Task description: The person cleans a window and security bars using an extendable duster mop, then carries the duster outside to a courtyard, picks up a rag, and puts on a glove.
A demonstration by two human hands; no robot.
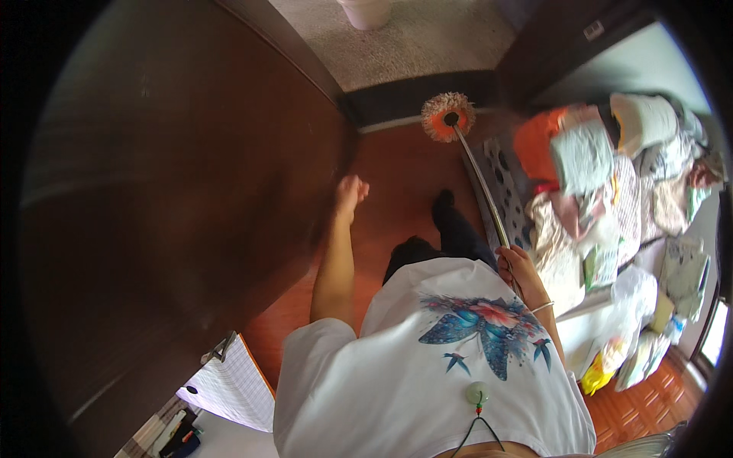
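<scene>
A long metal mop handle (485,192) runs up from my right hand (513,266), which is closed around it near my waist. At its far end, a round mop head (448,117) with white fringe and an orange centre is close to the dark doorway threshold. My left hand (351,193) is beside the dark wooden panel on the left, with its fingers curled; whether it holds anything small cannot be made out. Red-brown floor (389,166) lies between the two arms, and one dark-clad foot shows on it.
Folded clothes and bedding (581,157) are piled along the right. A large dark wooden panel (189,172) stands at left, near a clipboard with paper (232,383). Beyond the dark threshold (424,89) are speckled floor and a pale bucket-like container (366,12). Plastic bags (633,297) lie at lower right.
</scene>
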